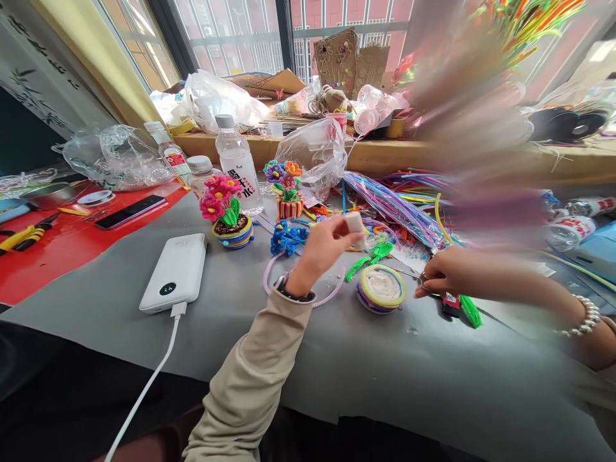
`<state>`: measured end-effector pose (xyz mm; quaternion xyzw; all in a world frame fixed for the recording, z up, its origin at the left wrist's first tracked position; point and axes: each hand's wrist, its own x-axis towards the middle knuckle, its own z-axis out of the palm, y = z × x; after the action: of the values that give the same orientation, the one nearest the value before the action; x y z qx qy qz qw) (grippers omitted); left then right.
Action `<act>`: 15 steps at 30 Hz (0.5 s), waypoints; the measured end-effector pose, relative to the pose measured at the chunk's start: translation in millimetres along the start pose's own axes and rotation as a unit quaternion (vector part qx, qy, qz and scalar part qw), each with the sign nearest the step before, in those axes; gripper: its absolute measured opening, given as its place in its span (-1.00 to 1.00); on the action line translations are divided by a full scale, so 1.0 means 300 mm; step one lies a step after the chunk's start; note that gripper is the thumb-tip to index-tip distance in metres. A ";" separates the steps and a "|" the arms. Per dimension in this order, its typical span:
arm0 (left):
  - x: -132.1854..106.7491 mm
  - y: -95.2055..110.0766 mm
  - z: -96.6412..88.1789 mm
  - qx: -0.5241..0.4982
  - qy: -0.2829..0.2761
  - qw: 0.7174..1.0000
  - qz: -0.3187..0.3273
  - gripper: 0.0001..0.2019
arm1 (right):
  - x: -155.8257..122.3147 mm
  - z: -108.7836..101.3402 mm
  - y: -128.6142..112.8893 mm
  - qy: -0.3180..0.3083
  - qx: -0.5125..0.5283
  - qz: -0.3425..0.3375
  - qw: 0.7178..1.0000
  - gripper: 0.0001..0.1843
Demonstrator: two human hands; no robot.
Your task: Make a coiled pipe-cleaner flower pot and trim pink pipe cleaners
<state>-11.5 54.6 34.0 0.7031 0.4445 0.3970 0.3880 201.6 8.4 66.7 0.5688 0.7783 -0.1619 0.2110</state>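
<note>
My left hand [323,251], in a beige sleeve, pinches a small white block [355,226] above the table. My right hand [445,273], with a beaded bracelet at the wrist, has its fingers closed around the handles of scissors [410,273], mostly hidden by the hand. Between the hands stands a small round pot [382,289] wrapped in coloured strands, with white stuffing inside. Green fuzzy leaves [380,251] lie behind it. Blue fuzzy flowers [287,238] lie left of my left hand, and a pale lilac strand [330,296] curves beneath its wrist.
Two pots of fuzzy flowers, one pink [233,218] and one mixed [289,192], stand near a water bottle [238,163]. A white power bank [174,273] with a cable lies left. Bundled pipe cleaners [394,205] lie behind. A large blurred shape covers the upper right.
</note>
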 end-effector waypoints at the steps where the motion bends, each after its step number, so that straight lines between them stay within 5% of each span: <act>1: -0.008 0.008 -0.039 0.051 0.025 0.998 -0.002 -0.79 | -0.005 0.001 0.010 0.010 0.003 0.019 1.000 -0.49; 4: -0.045 0.025 -0.164 0.262 0.087 0.960 -0.054 -0.80 | -0.016 0.005 0.035 0.026 0.022 0.094 0.995 -0.51; 9: -0.083 0.001 -0.301 0.508 0.136 0.833 -0.170 -0.81 | 0.025 0.042 0.079 0.064 0.081 0.144 0.984 -0.52; 15: -0.054 -0.078 -0.338 0.526 0.127 0.817 -0.198 -0.83 | 0.097 0.090 0.099 0.081 0.173 0.100 0.977 -0.66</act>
<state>-115.2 66.2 48.5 0.6402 0.7608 0.1025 -0.0305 226.3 27.8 28.2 0.6830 0.6920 -0.2253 0.0614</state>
